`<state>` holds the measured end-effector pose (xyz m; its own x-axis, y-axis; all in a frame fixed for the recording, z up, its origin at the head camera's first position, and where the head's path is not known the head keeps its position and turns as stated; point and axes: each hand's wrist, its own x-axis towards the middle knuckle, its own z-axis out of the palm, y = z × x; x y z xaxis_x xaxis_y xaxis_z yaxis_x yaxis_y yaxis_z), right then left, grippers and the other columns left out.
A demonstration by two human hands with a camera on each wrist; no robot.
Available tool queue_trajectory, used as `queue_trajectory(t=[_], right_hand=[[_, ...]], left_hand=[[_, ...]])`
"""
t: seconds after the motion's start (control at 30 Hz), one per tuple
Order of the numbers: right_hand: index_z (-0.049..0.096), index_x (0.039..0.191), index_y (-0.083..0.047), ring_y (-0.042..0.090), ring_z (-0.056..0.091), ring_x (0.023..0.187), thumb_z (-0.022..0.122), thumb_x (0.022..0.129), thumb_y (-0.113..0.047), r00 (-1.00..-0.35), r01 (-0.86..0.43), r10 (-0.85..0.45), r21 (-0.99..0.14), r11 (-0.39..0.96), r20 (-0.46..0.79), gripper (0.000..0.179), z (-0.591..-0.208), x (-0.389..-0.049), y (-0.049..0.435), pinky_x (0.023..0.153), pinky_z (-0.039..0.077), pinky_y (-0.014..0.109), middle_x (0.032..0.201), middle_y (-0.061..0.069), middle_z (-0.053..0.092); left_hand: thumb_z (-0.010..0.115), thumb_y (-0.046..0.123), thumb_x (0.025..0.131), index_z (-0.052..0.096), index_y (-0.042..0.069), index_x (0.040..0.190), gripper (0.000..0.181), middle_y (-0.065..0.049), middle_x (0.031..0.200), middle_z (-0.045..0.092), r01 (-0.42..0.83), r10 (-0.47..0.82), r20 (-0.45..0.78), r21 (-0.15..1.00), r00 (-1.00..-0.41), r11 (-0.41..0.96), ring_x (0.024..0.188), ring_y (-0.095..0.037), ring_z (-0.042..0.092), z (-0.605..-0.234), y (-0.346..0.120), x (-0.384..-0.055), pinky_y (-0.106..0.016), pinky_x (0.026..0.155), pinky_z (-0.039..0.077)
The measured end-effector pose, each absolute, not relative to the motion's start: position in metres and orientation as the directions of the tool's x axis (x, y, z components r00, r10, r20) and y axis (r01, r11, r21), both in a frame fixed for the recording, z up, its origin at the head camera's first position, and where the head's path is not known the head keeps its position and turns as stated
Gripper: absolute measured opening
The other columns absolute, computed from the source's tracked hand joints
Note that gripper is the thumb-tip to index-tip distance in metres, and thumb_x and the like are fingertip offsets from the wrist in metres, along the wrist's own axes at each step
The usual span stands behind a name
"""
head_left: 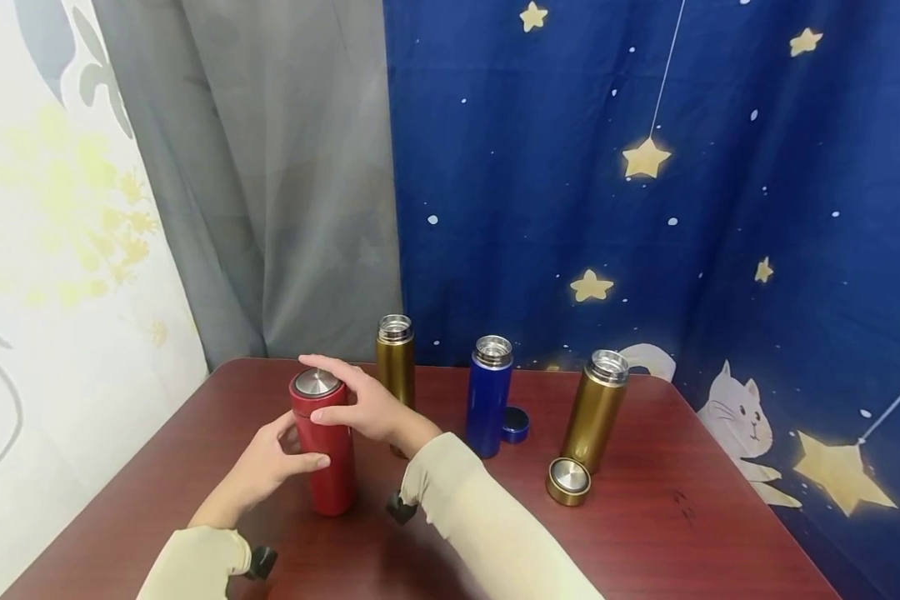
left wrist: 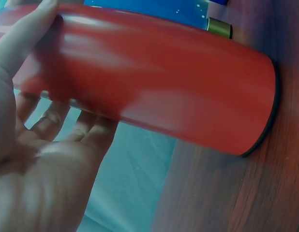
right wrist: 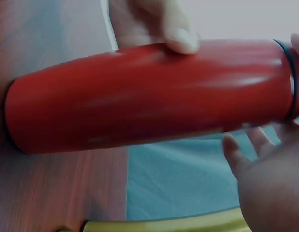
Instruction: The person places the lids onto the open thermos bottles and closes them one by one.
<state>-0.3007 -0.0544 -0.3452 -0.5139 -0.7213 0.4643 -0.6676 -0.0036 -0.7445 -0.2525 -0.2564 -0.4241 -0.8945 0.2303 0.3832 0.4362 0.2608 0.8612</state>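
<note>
A reddish-brown wooden table (head_left: 727, 554) fills the near part of the scene, its far corners rounded and its grain showing faintly under a soft sheen. A few small dark marks (head_left: 682, 504) lie toward its right side. Behind the far edge, a plain grey curtain (head_left: 300, 183) hangs in loose folds on the left, meeting a deep blue curtain (head_left: 517, 183) that spans the right. The blue cloth carries pale yellow stars (head_left: 647, 158), white dots and a white cat (head_left: 738, 412) low on the right. At far left, a bright white panel (head_left: 67, 408) shows yellow blooms (head_left: 67, 200) and grey leaves (head_left: 97, 75).
</note>
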Motion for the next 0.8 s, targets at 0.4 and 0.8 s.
queue_trajectory(t=[0.4, 0.8], right_hand=[[0.054, 0.140, -0.027, 0.002, 0.052, 0.106, 0.074, 0.085, -0.028, -0.578, -0.700, -0.691, -0.699, 0.146, 0.435, 0.059, -0.339, -0.301, -0.049, 0.084, 0.048, 0.020, 0.123, -0.008, 0.062], [0.061, 0.132, -0.028, 0.006, 0.047, 0.092, 0.076, 0.079, -0.052, -0.471, -0.844, -0.479, -0.220, 0.490, 0.741, 0.061, -0.355, -0.291, -0.065, 0.079, 0.036, 0.017, 0.115, -0.009, 0.068]], left_hand=[[0.077, 0.005, 0.081, 0.047, -0.002, 0.137, 0.063, -0.018, 0.115, 0.065, 0.431, 0.169, 0.400, 0.871, -0.901, 0.235, 0.097, -0.015, 0.068, -0.426, -0.250, -0.249, -0.029, 0.079, 0.055], [0.085, 0.020, 0.077, 0.049, 0.004, 0.140, 0.074, -0.017, 0.118, 0.065, 0.371, -0.046, 0.429, 0.827, -0.902, 0.423, 0.095, 0.001, 0.063, -0.426, -0.234, -0.238, -0.017, 0.077, 0.052]])
